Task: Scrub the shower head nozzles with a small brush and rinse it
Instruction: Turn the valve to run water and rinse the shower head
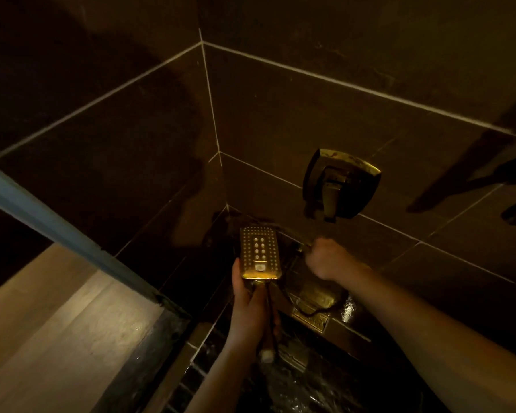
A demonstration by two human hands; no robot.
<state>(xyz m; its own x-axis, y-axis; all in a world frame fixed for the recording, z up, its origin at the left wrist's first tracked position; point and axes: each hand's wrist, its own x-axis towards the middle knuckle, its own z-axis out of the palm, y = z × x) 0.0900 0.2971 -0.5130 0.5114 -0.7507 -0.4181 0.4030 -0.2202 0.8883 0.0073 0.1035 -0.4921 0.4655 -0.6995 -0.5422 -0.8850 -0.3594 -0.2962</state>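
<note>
A gold rectangular shower head [259, 254] faces up towards me, its rows of nozzles showing. My left hand [251, 311] grips its handle from below. A thin dark stick with a white end [267, 354] runs down along that hand, and I cannot tell whether it is the brush. My right hand [328, 259] is curled into a fist low on the right wall, around a small gold fitting [303, 248] that is blurred. No bristles are visible on the nozzles.
A gold mixer lever plate [341, 184] sits on the dark tiled wall above my right hand. A gold hose [325, 308] loops over a gold outlet plate [310, 318]. The dark floor [304, 386] is wet. A door frame [57, 222] and wood flooring [57, 329] lie left.
</note>
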